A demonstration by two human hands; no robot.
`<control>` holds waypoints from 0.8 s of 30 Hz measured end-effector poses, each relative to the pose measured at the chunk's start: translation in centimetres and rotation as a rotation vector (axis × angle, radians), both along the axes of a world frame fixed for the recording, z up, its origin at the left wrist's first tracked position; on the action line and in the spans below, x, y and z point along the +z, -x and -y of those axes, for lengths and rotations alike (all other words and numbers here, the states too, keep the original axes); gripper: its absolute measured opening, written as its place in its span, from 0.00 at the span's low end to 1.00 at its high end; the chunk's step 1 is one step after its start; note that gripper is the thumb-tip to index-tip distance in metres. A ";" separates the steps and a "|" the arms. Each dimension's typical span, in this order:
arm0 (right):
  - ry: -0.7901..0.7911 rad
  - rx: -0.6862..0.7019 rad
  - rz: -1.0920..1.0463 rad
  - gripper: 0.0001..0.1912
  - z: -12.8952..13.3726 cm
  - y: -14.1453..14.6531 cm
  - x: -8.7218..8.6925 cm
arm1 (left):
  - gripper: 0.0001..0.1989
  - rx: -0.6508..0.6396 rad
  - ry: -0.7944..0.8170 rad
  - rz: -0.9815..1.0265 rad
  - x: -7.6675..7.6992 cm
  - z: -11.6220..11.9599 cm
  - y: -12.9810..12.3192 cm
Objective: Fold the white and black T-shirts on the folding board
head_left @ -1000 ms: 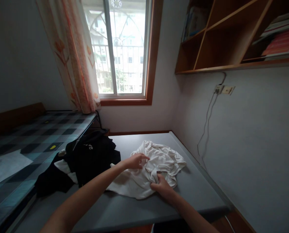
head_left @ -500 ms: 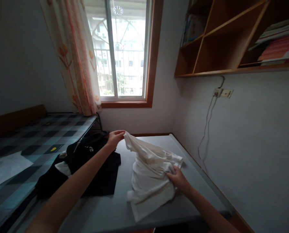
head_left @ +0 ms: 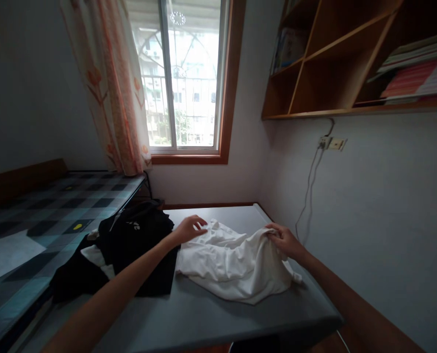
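A crumpled white shirt (head_left: 233,264) lies spread over the grey table (head_left: 218,326), its folds bunched toward the far side. My right hand (head_left: 282,240) pinches the cloth at the shirt's upper right and holds that part slightly raised. Over the shirt's far left part is my left hand (head_left: 189,229), fingers apart and curved, gripping no cloth. Whether its fingertips touch the fabric I cannot tell. Left of the shirt, dark clothing (head_left: 137,245) with a small white print is heaped on the table, partly behind my left forearm.
A bed with a checked cover (head_left: 104,202) adjoins the table on the left, with a paper sheet (head_left: 11,255) on it. Wooden shelves (head_left: 332,73) with books hang at upper right. Below them, a cord (head_left: 306,196) runs down from a wall socket (head_left: 330,143).
My left hand has let go of the raised shirt corner and opened. My right hand has moved up and right with the cloth, and the shirt now lies wider across the table.
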State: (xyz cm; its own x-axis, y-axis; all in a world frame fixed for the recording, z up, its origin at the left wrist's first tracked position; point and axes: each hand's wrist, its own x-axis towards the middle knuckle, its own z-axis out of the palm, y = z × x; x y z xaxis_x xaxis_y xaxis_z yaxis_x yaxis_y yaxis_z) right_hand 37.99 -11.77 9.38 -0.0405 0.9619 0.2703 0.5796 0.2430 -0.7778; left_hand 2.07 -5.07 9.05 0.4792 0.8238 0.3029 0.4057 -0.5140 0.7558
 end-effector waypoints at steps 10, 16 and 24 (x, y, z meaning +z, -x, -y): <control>0.003 -0.056 0.185 0.25 2.3 -0.3 2.8 | 0.18 -0.267 -0.083 -0.313 -6.0 6.4 -9.5; 0.336 0.060 0.260 0.19 4.3 -2.4 3.6 | 0.12 -0.019 0.097 -0.108 -4.4 2.7 -7.6; 0.575 0.232 0.244 0.10 7.0 -2.3 0.3 | 0.22 -0.137 0.570 0.133 1.0 3.5 -1.8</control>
State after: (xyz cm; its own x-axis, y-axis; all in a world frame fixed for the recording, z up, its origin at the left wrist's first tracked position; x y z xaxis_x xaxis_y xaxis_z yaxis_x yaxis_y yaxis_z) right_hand 40.30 -18.79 9.68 -0.2588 0.9090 -0.3266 0.7382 -0.0319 -0.6738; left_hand 3.90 -8.57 10.01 0.5809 0.8073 -0.1039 0.2472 -0.0534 0.9675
